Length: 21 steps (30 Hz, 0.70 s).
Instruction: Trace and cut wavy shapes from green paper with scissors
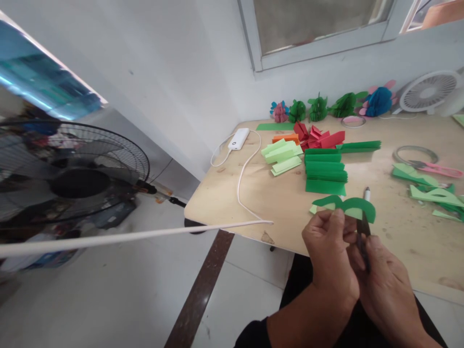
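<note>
Left hand (328, 241) pinched the green paper (364, 206), covering part of its lower edge. Right hand (386, 273) gripped scissors (365, 226), handles mostly hidden. Paper partly blocked the white pen (367, 194).

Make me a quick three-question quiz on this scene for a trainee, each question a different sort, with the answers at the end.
1. True or false: the left hand holds the black scissors.
2. Multiple choice: what colour are the handles of the other scissors, lying on the table? A: yellow. B: pink. C: blue.
3. Fill the gap: the white fan stands to the ___ of the row of paper figures.

Key:
1. False; the right hand holds them, and the left holds green paper.
2. B.
3. Right.
</note>
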### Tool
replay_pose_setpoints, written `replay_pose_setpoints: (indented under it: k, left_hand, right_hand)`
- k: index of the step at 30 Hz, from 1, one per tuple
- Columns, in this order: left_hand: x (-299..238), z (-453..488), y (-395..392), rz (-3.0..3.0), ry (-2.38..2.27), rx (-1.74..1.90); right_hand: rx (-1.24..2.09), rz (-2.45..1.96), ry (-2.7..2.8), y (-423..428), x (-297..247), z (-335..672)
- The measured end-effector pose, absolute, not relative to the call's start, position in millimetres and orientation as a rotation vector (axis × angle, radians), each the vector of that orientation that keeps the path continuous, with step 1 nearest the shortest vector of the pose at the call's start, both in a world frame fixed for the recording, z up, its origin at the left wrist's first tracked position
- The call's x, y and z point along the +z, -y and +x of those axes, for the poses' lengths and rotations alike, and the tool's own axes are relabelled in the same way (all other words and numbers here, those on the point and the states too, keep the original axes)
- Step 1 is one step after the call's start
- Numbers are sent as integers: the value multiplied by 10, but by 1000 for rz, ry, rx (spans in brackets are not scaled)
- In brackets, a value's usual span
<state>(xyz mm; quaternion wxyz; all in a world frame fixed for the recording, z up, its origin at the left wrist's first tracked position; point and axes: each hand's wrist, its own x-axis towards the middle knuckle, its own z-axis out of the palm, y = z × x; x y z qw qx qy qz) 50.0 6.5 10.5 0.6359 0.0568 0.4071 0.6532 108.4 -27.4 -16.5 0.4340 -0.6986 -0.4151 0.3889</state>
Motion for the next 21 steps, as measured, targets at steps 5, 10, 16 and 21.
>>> replay_pose_setpoints:
  k: [5, 10, 16, 21]
  left_hand:
    - [92, 495, -55, 121, -939, 1484]
    - [105, 488, -58, 129, -930, 1484]
    - [117, 482, -63, 107, -943, 1479]
    - [126, 471, -58, 114, -927, 1475]
  right_hand:
    - [927, -1776, 1064, 269, -148, 1085]
    - [950, -1789, 1081, 274, -131, 1078]
    - [975, -1745, 1034, 278, -140, 1066]
    - [966, -1751, 1055, 284, -146, 1065]
